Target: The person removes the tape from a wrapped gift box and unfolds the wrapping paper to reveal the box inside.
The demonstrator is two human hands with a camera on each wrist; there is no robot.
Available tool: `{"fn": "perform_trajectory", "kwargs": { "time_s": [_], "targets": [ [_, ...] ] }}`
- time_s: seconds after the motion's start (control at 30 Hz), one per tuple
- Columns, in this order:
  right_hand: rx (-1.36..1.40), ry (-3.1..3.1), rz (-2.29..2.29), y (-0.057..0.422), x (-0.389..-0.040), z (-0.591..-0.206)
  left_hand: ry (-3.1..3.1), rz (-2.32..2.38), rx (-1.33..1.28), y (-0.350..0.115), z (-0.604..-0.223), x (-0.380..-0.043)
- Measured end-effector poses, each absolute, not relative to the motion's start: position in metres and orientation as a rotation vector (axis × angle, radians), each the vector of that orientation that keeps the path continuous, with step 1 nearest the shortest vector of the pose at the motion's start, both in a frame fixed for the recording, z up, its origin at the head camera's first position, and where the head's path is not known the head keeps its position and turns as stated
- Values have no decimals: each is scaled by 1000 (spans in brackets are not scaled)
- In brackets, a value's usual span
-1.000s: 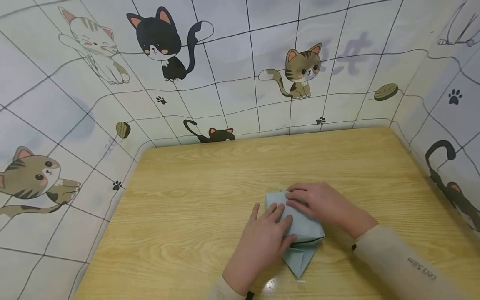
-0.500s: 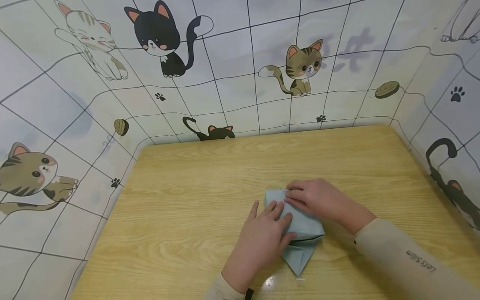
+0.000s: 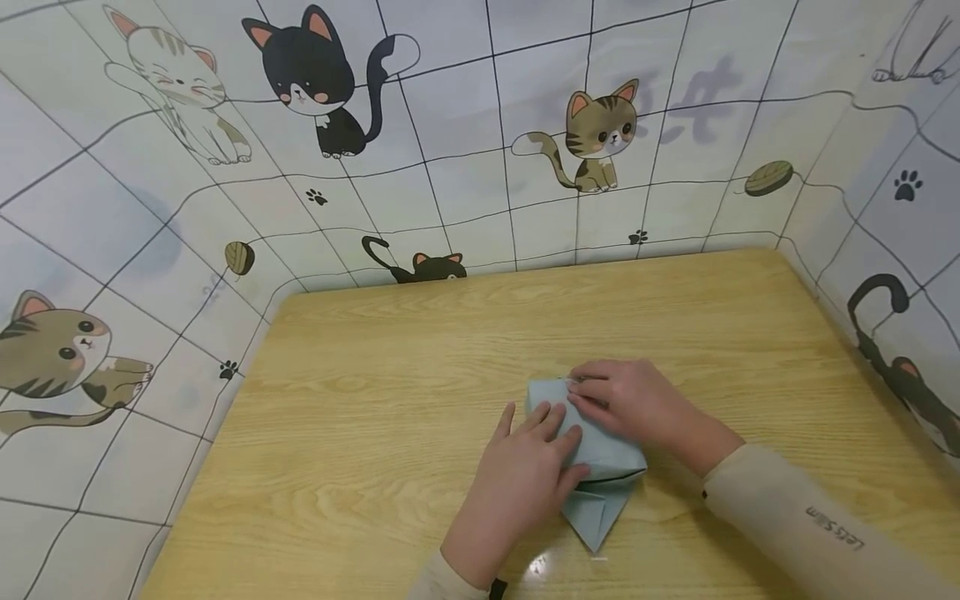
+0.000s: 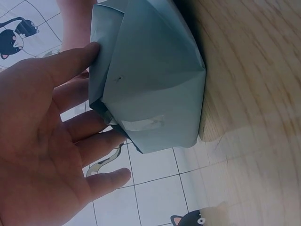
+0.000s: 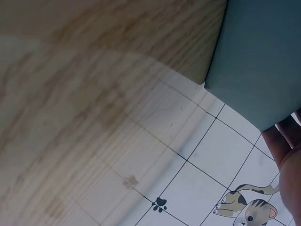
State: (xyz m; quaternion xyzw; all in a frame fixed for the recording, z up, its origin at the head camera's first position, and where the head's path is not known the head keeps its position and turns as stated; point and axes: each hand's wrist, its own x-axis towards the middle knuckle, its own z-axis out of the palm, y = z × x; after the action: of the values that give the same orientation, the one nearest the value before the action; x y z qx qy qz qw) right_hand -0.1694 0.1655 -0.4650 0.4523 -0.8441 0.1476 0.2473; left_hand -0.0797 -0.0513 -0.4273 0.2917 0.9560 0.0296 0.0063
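Note:
A package wrapped in light blue paper [image 3: 603, 446] lies on the wooden table, with a pointed triangular flap [image 3: 596, 515] sticking out at its near end. My left hand [image 3: 517, 475] rests on its left side and top with the fingers spread. In the left wrist view the thumb and fingertips touch the folded paper, and a strip of clear tape [image 4: 143, 123] shows on the package's side. My right hand [image 3: 637, 398] lays its fingertips on the top at the far right edge. The right wrist view catches only part of that hand, beside the blue paper.
The wooden table [image 3: 390, 400] reaches back to walls covered with cat-print sheeting [image 3: 465, 192] on the left, back and right. A small shiny clear piece [image 3: 598, 558] lies just in front of the flap.
The head view has shifted slightly. Both hands stay at the same places on the package, and the package itself keeps its position and shape.

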Motion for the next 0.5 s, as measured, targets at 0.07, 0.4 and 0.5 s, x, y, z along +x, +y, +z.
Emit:
{"fn": "perform_trajectory", "kwargs": {
  "time_s": [0.07,0.4,0.5],
  "targets": [
    [1227,-2302,393,164,-169,-465,2991,103,910,-52,-428,-80],
    [1106,-2522,528,165,-161,-461,3001,105,919,-54,-429,-79],
    [1029,-2624,581,162,-157,-456,3010,112,922,-54,-429,-79]
  ]
}}
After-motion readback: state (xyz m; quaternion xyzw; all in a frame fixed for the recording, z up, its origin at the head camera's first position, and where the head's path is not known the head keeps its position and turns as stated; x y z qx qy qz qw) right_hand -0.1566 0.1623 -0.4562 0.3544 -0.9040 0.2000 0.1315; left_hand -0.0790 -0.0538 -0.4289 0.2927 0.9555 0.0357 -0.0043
